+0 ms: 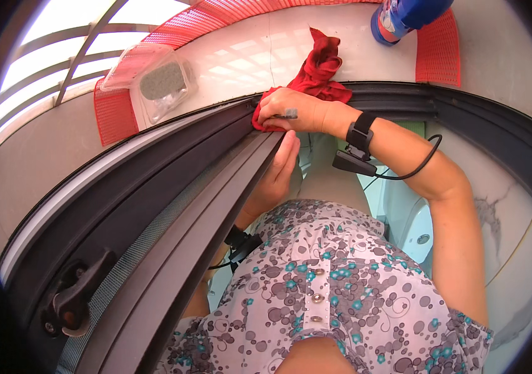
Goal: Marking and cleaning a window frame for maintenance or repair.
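My right hand [296, 111] is closed on a red cloth [325, 71], pressing a bunched end of it at the corner where the grey window sash [200, 212] meets the dark window frame [390, 101]. The rest of the cloth lies crumpled over the frame's edge and onto the sill. Just below, my left hand [278, 171] grips the sash's edge from its near side; part of the hand is hidden behind the sash. A strip of grey mesh screen [147, 243] runs along the sash, tilted toward the lower left.
A dark window handle [82, 299] juts out at the lower left. On the white sill [228, 68] stand a clear plastic box [185, 103] with a grey-green sponge [162, 81] and a blue bottle [397, 22]. Red mesh matting [438, 53] edges the sill; window bars [82, 53] stand beyond.
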Demonstrator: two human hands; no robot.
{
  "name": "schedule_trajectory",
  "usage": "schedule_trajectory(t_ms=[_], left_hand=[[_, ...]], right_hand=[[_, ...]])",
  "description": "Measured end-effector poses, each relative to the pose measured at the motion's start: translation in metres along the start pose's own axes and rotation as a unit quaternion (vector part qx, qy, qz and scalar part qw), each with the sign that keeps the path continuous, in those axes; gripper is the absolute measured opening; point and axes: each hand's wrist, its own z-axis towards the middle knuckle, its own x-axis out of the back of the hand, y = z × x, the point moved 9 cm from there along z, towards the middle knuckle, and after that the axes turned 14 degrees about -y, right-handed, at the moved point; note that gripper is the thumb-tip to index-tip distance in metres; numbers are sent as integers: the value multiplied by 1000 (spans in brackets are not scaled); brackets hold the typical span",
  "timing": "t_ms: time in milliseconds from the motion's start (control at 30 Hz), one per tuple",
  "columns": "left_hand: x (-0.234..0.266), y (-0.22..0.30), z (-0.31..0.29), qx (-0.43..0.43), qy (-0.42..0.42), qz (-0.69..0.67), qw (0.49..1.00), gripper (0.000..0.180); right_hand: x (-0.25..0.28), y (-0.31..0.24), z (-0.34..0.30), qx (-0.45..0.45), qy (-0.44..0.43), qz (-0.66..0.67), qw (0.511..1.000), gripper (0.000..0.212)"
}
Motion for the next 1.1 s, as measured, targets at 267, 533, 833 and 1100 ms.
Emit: schedule_trajectory(t_ms=[267, 533, 833, 1100], left_hand=[[-20, -6, -10, 40, -71, 63, 995, 40], [14, 17, 7, -27, -38, 194, 980, 26], [-23, 11, -3, -20, -38, 247, 968, 32], [0, 20, 5, -43, -45, 230, 971, 28]], right_hand=[[-7, 1, -8, -79, -86, -78, 990, 11], [30, -6, -79, -72, 91, 27, 993, 12], [24, 2, -77, -24, 158, 82, 984, 11], [3, 21, -13, -41, 29, 95, 994, 9]])
